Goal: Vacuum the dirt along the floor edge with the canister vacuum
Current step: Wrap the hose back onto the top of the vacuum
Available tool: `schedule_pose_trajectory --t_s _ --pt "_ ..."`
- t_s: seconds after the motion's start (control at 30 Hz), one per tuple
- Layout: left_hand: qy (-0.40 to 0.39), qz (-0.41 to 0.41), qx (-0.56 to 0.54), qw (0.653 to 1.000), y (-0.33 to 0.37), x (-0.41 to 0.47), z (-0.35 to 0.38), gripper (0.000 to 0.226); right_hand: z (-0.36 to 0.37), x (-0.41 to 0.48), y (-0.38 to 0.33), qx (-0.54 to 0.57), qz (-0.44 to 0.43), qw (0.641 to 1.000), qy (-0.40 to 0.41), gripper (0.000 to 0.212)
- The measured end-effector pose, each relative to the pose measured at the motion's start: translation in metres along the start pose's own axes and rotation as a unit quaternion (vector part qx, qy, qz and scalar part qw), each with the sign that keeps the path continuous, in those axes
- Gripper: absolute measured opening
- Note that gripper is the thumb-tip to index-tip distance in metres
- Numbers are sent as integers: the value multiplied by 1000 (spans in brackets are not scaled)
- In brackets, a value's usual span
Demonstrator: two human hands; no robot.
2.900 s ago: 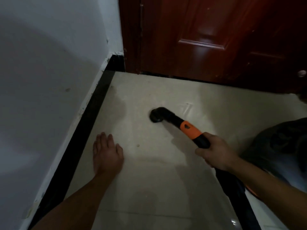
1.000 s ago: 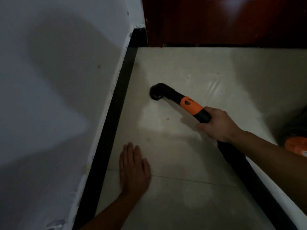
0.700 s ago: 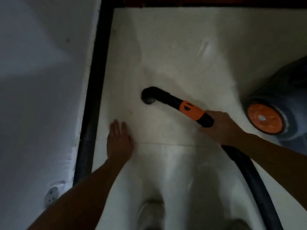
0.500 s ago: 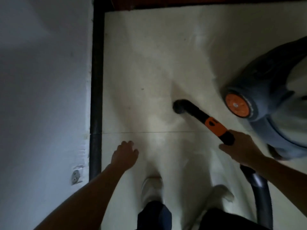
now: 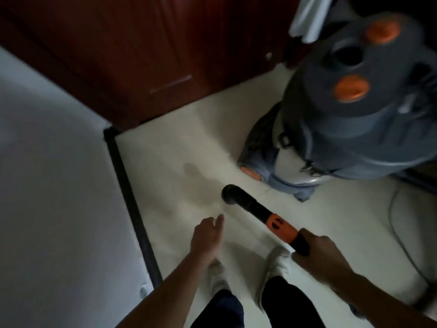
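My right hand (image 5: 319,253) grips the black and orange vacuum wand (image 5: 262,213) at its rear end. The wand's black nozzle (image 5: 229,194) points down and left over the pale tiled floor (image 5: 179,159), away from the black skirting (image 5: 132,207). My left hand (image 5: 207,235) hangs free above the floor, fingers loose, holding nothing. The grey canister vacuum (image 5: 364,110) with orange buttons stands at the right, just beyond the nozzle. A faint dark smudge (image 5: 192,169) marks the tile ahead of the nozzle.
A white wall (image 5: 54,185) runs along the left, with a wall socket (image 5: 143,290) low on it. A dark red wooden door (image 5: 146,58) closes the far side. A grey cord (image 5: 399,235) trails on the floor at right. My two white shoes (image 5: 277,261) stand below the wand.
I have risen from a crouch to standing. My left hand lifted off the floor. The view swung right, bringing the canister into full sight; the nozzle now sits farther from the skirting.
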State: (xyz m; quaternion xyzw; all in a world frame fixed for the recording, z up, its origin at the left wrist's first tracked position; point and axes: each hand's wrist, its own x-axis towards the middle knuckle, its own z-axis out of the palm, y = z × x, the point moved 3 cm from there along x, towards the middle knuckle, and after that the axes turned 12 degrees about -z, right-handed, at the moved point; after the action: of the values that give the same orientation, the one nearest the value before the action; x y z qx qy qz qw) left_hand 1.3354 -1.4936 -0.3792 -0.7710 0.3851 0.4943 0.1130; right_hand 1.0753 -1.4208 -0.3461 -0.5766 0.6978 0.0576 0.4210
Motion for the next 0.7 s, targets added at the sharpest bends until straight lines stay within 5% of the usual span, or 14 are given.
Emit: schedule_pose_trajectory --t_s 0.13,0.37,0.57,0.7 --pt "-83 -52 -212 972 92 -63 -12 58 -58 -40 -26 22 -41 998 40 26" --pt "-143 -92 -403 899 200 -148 -9 46 -120 -77 -27 88 -96 982 138 23" --pt "-113 4 -411 904 310 -205 -27 55 -180 -106 0 152 -110 950 249 52" --pt "-118 34 -398 909 384 -230 -45 61 -186 -128 30 202 -35 962 179 69"
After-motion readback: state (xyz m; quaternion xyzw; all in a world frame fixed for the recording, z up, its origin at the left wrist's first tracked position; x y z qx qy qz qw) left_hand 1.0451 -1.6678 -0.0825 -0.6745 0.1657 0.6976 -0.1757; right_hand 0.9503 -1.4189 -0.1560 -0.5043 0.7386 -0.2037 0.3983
